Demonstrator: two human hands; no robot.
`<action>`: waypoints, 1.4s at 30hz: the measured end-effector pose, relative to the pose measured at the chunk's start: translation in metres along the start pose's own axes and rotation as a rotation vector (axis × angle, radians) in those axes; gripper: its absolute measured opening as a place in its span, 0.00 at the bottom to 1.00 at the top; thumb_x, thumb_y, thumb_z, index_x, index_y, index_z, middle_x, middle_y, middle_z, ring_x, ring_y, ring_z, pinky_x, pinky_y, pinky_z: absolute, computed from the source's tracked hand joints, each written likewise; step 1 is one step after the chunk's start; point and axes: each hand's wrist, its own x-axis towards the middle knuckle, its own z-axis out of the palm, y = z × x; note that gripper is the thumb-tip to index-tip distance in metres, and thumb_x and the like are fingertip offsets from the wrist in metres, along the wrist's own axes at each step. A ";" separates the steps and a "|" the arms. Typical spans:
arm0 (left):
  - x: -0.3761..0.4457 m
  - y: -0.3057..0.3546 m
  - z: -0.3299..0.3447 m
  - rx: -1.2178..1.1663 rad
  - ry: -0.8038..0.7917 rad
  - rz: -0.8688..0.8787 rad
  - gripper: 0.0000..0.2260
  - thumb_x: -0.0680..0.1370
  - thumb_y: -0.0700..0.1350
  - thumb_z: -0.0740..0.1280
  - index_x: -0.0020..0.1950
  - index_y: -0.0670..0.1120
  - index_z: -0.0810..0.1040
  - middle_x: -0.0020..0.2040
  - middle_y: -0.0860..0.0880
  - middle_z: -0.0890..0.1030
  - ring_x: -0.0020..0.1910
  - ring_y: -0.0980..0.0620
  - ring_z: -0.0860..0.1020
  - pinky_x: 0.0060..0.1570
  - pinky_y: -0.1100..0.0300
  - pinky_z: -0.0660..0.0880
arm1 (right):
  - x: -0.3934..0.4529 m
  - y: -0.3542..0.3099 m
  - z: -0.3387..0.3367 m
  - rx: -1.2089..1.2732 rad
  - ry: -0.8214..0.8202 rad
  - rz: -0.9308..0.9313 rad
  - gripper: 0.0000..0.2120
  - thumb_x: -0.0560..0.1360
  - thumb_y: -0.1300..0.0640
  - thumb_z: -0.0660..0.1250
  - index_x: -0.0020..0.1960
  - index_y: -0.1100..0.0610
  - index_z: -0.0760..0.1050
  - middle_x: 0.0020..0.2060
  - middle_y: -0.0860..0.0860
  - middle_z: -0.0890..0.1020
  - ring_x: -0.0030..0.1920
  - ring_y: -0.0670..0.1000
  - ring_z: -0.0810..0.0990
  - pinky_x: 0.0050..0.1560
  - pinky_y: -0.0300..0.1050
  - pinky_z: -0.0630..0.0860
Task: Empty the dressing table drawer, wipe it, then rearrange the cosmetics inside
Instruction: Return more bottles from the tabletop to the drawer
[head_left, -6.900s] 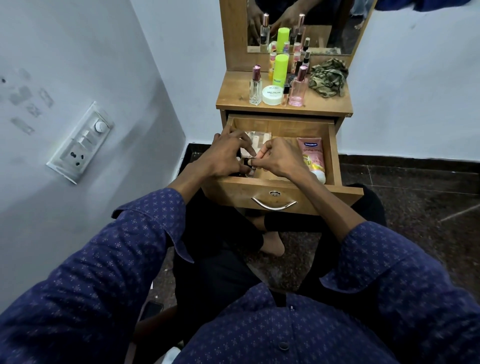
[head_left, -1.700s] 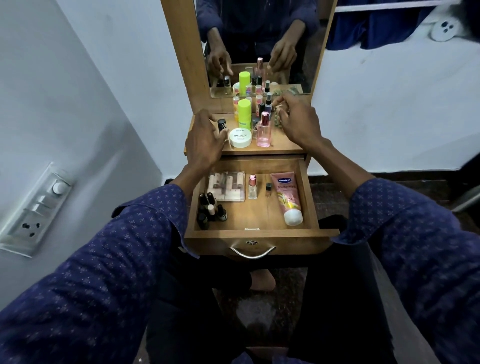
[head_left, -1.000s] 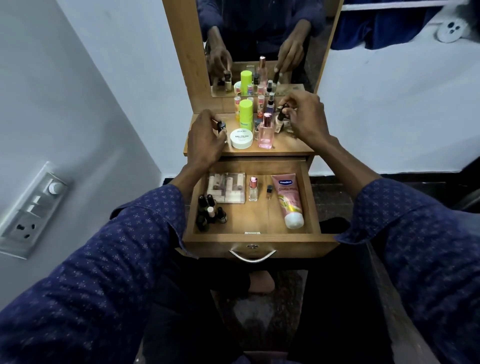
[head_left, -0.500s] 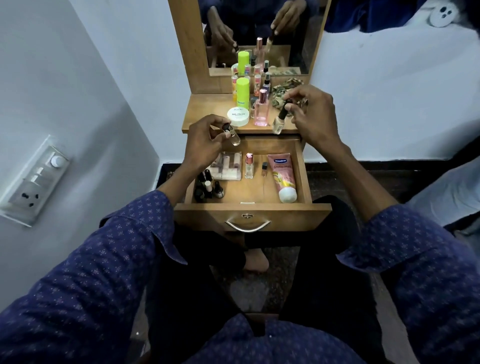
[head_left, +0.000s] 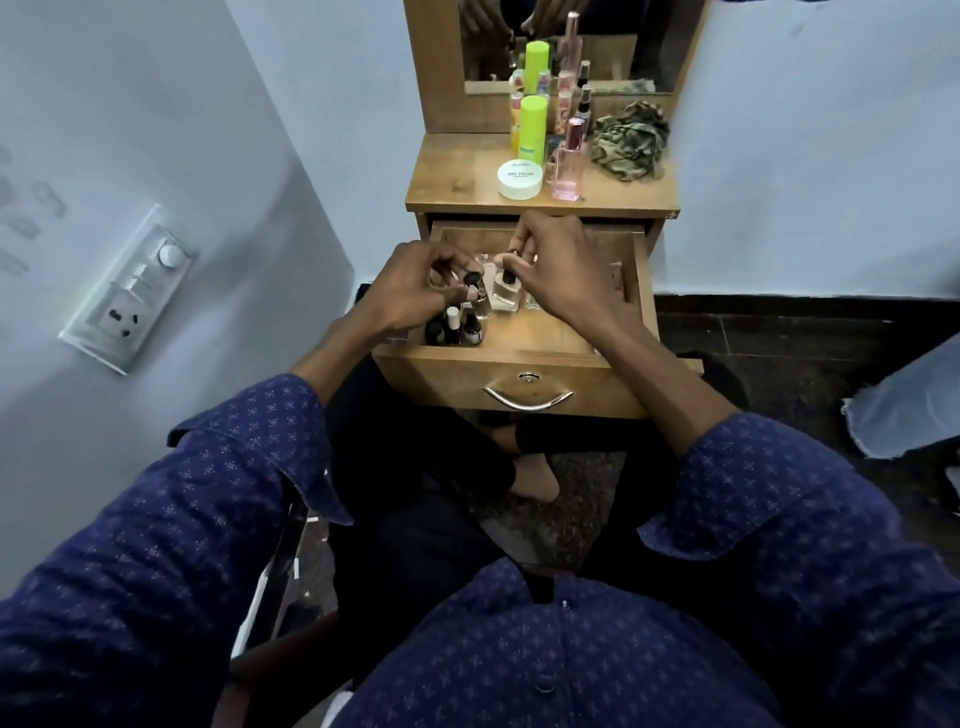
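The wooden drawer (head_left: 524, 384) of the dressing table stands pulled out. Over its left half my left hand (head_left: 410, 291) pinches a small clear bottle with a black cap (head_left: 479, 296). Beside it my right hand (head_left: 561, 275) grips the dark cap of a square clear bottle (head_left: 505, 295) that stands on the drawer floor. Several small dark nail polish bottles (head_left: 453, 327) stand in the front left corner. My right hand hides most of the pink tube and the clear case behind.
On the table top (head_left: 457, 182) stand a white jar (head_left: 520, 179), a pink perfume bottle (head_left: 568, 166), a green can (head_left: 532, 130) and a crumpled camouflage cloth (head_left: 631, 139), below a mirror (head_left: 613, 47). A wall switch panel (head_left: 130, 291) is at left.
Both hands came down from the table top into the drawer, each carrying a small bottle. The view tilted down toward the drawer.
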 end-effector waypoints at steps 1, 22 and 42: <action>-0.003 -0.003 0.000 -0.002 -0.008 -0.010 0.12 0.74 0.44 0.80 0.57 0.47 0.87 0.45 0.61 0.82 0.43 0.57 0.80 0.47 0.61 0.75 | -0.001 -0.002 0.006 -0.020 0.002 0.012 0.13 0.74 0.42 0.75 0.46 0.50 0.76 0.38 0.46 0.82 0.41 0.52 0.82 0.40 0.51 0.80; -0.012 -0.021 0.006 0.248 -0.203 -0.060 0.10 0.70 0.45 0.82 0.49 0.48 0.87 0.44 0.54 0.85 0.42 0.59 0.81 0.44 0.63 0.77 | 0.009 -0.025 0.063 0.062 -0.109 0.254 0.17 0.71 0.41 0.77 0.44 0.53 0.78 0.39 0.52 0.85 0.43 0.57 0.84 0.45 0.53 0.82; -0.012 -0.023 0.005 0.289 -0.208 -0.051 0.10 0.68 0.45 0.84 0.45 0.51 0.87 0.44 0.55 0.85 0.43 0.55 0.82 0.45 0.56 0.81 | 0.023 0.014 0.046 0.229 -0.103 0.360 0.08 0.74 0.55 0.74 0.36 0.53 0.82 0.30 0.47 0.85 0.33 0.46 0.86 0.40 0.54 0.86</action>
